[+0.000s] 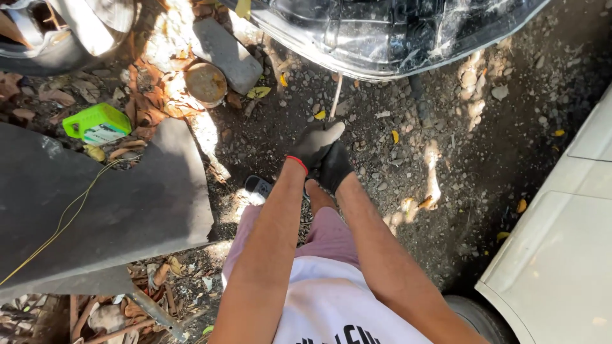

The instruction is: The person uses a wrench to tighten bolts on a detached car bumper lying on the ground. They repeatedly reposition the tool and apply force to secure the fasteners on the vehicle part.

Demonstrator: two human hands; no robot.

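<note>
Here, the scene by parts:

Left hand: the left hand (313, 145) wears a dark glove with a red cuff; it is stretched out over the gravel ground (484, 153), pressed against the right hand; its fingers (331, 129) curl around the lower end of a thin pale rod (336, 97)

Right hand: the right hand (333, 167) wears a dark glove too; it lies just under and against the left; whether its fingers grip anything I cannot tell, the left hand covers them

Rod: thin, pale, nearly upright in the view; it runs from the gloved fingers up to the edge of the car bumper (382, 38)

Bumper: dark, glossy, with a light lower rim; it fills the top of the view

Ground: dirt, stones, dry and yellow leaves, patches of sunlight

Left side: a big grey panel (115, 204) lies flat with a thin yellow wire (64, 216) across it; a bright green plastic container (97, 123) sits just beyond its edge; a rusty round can (205, 83) lies near a grey slab (224, 52)

Right side: a white car body (561, 255)

Person: pink shorts (325, 232), white shirt (331, 306), bare forearms
</note>
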